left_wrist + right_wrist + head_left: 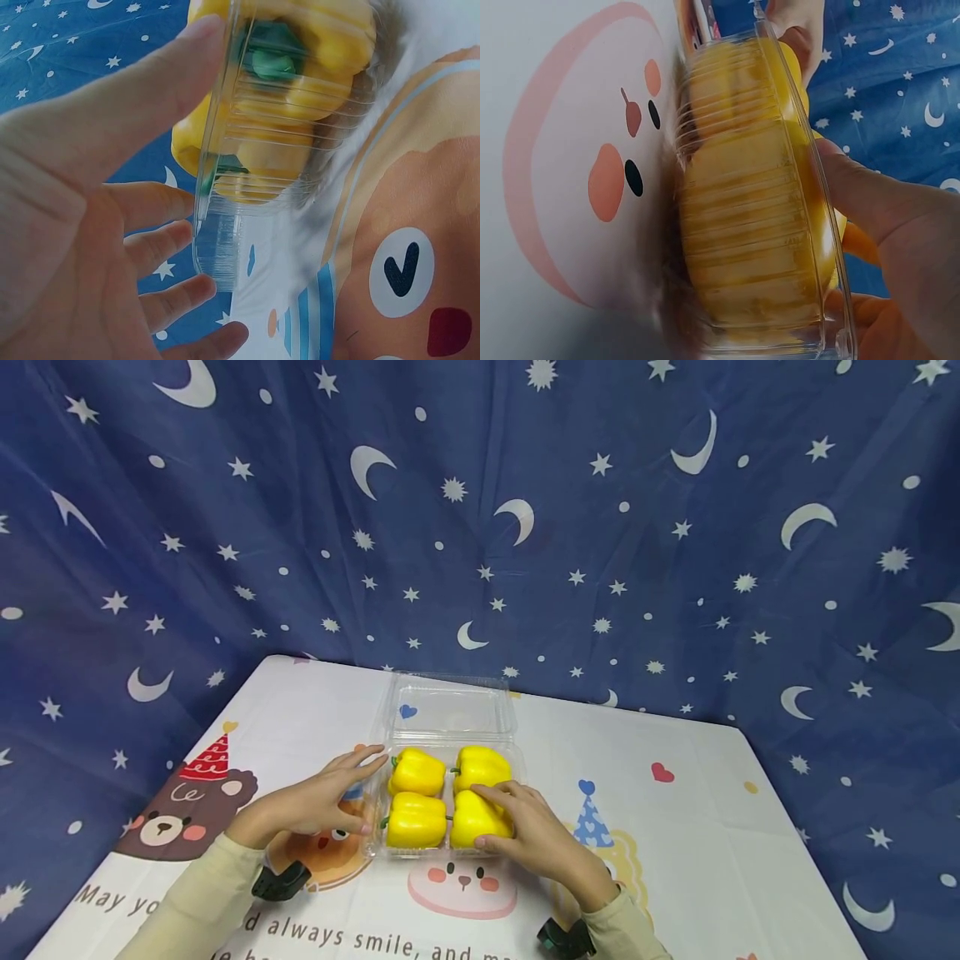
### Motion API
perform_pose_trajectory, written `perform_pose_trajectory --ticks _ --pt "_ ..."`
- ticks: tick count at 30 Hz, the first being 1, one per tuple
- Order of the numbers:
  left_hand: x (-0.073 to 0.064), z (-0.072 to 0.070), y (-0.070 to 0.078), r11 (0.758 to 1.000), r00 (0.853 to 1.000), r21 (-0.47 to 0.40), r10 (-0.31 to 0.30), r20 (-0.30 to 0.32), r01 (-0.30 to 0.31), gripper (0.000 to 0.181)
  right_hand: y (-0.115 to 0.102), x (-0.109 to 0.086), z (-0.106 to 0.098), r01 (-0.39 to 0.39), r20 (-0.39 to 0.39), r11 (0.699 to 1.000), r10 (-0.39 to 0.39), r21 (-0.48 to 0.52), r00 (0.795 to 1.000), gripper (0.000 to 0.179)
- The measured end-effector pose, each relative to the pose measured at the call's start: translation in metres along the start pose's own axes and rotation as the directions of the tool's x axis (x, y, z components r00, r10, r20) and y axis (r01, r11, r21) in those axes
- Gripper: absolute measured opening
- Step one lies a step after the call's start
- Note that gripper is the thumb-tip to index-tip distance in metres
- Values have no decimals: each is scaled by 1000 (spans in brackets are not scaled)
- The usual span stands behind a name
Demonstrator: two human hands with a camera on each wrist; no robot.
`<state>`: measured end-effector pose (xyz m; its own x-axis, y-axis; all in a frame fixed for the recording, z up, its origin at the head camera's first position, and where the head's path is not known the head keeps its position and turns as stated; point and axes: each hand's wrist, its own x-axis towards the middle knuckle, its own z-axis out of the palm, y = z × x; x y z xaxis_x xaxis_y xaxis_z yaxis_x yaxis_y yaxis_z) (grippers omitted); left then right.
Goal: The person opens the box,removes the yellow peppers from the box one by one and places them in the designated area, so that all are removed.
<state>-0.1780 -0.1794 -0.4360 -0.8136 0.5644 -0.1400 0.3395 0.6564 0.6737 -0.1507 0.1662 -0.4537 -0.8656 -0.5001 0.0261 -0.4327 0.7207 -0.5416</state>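
A clear plastic clamshell box (378,852) lies with its lid tipped back, and several yellow bell peppers with green stems sit inside. My right hand (534,831) grips the front right bell pepper (474,818), thumb on its near side and fingers over its top. In the right wrist view, the thumb (862,187) presses on that pepper just above the rim. My left hand (318,802) lies along the box's left side with fingers spread. Its thumb (150,90) and fingertips meet the rim in the left wrist view, beside the front left bell pepper (416,821).
The open lid (453,710) lies toward the back edge of the table. A white tablecloth (675,843) printed with cartoon animals and lettering covers the table. Behind it hangs a dark blue curtain (570,543) with moons and stars.
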Motion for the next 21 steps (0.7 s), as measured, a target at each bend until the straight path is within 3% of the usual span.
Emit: perform_pose_trajectory --ticks 21 --pt "1 1 -7 1000 1000 -14 -5 14 5 101 -3 -3 -7 46 -72 997 -41 63 997 67"
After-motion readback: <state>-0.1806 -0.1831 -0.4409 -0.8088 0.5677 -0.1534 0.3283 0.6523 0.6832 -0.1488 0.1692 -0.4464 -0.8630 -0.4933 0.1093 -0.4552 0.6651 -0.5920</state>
